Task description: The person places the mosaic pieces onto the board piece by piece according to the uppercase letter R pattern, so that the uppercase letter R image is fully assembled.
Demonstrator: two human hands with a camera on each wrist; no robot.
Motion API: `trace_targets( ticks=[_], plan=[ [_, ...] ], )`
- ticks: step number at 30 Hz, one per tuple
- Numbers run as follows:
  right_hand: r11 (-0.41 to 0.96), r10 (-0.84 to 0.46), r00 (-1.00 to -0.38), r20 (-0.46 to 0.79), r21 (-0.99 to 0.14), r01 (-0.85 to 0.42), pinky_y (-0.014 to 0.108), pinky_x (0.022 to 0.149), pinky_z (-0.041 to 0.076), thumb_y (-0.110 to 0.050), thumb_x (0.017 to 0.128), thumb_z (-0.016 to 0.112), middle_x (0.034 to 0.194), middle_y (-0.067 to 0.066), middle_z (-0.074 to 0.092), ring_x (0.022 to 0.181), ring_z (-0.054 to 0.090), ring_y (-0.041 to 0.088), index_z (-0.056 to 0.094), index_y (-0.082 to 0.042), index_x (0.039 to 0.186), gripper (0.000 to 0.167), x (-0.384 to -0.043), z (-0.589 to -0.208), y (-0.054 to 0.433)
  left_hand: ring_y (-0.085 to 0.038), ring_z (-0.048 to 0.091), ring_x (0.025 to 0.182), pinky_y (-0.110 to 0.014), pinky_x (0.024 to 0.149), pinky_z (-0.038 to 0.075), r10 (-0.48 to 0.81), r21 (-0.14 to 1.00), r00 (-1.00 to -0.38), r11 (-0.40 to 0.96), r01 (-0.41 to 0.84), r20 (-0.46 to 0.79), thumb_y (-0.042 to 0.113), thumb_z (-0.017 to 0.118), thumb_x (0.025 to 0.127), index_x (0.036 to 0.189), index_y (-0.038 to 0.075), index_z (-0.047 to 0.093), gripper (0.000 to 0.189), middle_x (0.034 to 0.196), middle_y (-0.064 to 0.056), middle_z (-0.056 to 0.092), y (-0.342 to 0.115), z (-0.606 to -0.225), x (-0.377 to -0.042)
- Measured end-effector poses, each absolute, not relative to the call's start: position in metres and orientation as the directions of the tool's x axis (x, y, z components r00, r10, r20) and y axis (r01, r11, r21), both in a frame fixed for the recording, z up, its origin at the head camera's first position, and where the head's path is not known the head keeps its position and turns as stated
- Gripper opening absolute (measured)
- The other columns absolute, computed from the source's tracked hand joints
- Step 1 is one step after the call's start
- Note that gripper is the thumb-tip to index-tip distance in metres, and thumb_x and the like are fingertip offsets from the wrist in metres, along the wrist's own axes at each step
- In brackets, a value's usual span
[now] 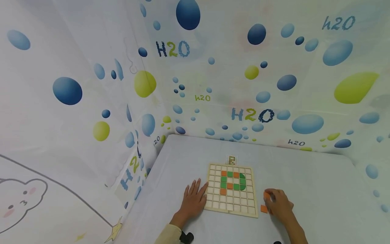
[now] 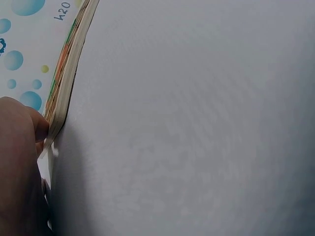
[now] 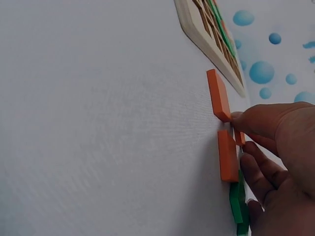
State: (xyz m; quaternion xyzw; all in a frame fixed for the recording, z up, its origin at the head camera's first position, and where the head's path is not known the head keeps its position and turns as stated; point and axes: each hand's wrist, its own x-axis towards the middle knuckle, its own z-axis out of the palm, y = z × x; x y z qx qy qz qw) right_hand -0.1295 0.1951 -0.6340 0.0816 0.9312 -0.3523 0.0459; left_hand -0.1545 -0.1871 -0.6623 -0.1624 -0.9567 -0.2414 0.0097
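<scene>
A square wooden grid board (image 1: 233,200) lies on the table, with green and orange tiles (image 1: 236,175) forming a letter P in its cells. My left hand (image 1: 194,200) rests with fingers spread at the board's left edge, its index finger touching the frame. To the right of the board, my right hand (image 1: 279,205) pinches an orange tile (image 3: 239,137) between thumb and fingers, close to the tabletop. Another loose orange tile (image 1: 264,208) lies beside that hand. The right wrist view shows orange blocks (image 3: 227,156) and green pieces (image 3: 238,201) near the fingers, the latter partly hidden.
Behind the board lies a small card (image 1: 231,160) with a brown P pattern. A white cloth covers the table (image 1: 182,156). Printed sheets with blue and green drops (image 1: 286,82) hang behind and to the left. A black object (image 1: 187,238) is by the left sleeve.
</scene>
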Motion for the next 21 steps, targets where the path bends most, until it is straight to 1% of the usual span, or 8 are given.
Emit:
trace_targets(
  ticks=[5, 11, 14, 16, 18, 21],
  plan=[
    [0.750, 0.117, -0.982, -0.145, -0.636, 0.183, 0.068, 0.092, 0.033, -0.016, 0.098, 0.067, 0.138, 0.031, 0.054, 0.124, 0.054, 0.045, 0.064, -0.001, 0.134, 0.039, -0.132, -0.634, 0.195, -0.039, 0.024, 0.160, -0.066, 0.125, 0.018, 0.302, 0.465, -0.948, 0.829, 0.312, 0.099, 0.031, 0.041, 0.112, 0.162, 0.023, 0.044, 0.051, 0.173, -0.013, 0.030, -0.187, -0.659, -0.152],
    [0.771, 0.123, -0.988, -0.089, -0.618, 0.151, 0.067, 0.090, 0.037, -0.014, 0.099, 0.067, 0.132, 0.031, 0.059, 0.121, 0.058, 0.046, 0.066, 0.000, 0.129, 0.033, -0.136, -0.641, 0.190, -0.046, 0.026, 0.158, -0.071, 0.121, 0.018, 0.315, 0.500, -0.942, 0.802, 0.328, 0.113, 0.027, 0.043, 0.111, 0.162, 0.022, 0.045, 0.052, 0.170, -0.020, 0.033, -0.187, -0.652, -0.150],
    [0.777, 0.131, -0.990, -0.059, -0.614, 0.140, 0.065, 0.088, 0.040, -0.013, 0.099, 0.068, 0.130, 0.031, 0.060, 0.120, 0.059, 0.047, 0.067, 0.001, 0.127, 0.031, -0.137, -0.643, 0.186, -0.045, 0.026, 0.158, -0.070, 0.122, 0.017, 0.315, 0.498, -0.943, 0.805, 0.324, 0.105, 0.028, 0.043, 0.111, 0.162, 0.022, 0.045, 0.051, 0.171, -0.019, 0.033, -0.187, -0.652, -0.150],
    [0.777, 0.136, -0.989, -0.051, -0.614, 0.139, 0.064, 0.087, 0.040, -0.013, 0.099, 0.068, 0.130, 0.031, 0.060, 0.121, 0.059, 0.047, 0.067, 0.001, 0.127, 0.032, -0.139, -0.644, 0.183, -0.042, 0.025, 0.159, -0.068, 0.124, 0.017, 0.308, 0.480, -0.947, 0.819, 0.314, 0.094, 0.030, 0.042, 0.112, 0.162, 0.023, 0.044, 0.051, 0.172, -0.016, 0.031, -0.186, -0.654, -0.150],
    [0.776, 0.140, -0.989, -0.056, -0.614, 0.145, 0.063, 0.087, 0.040, -0.013, 0.099, 0.068, 0.131, 0.031, 0.059, 0.122, 0.057, 0.047, 0.066, 0.002, 0.129, 0.033, -0.141, -0.644, 0.179, -0.039, 0.023, 0.161, -0.065, 0.125, 0.017, 0.301, 0.465, -0.950, 0.831, 0.305, 0.083, 0.031, 0.041, 0.112, 0.163, 0.023, 0.044, 0.051, 0.173, -0.013, 0.029, -0.187, -0.656, -0.151],
    [0.771, 0.139, -0.988, -0.071, -0.619, 0.153, 0.063, 0.089, 0.038, -0.014, 0.100, 0.067, 0.131, 0.030, 0.059, 0.124, 0.056, 0.046, 0.064, 0.002, 0.131, 0.035, -0.143, -0.642, 0.175, -0.038, 0.024, 0.161, -0.065, 0.126, 0.017, 0.297, 0.460, -0.951, 0.835, 0.303, 0.087, 0.032, 0.041, 0.112, 0.162, 0.024, 0.044, 0.051, 0.173, -0.012, 0.029, -0.187, -0.658, -0.151]
  ],
)
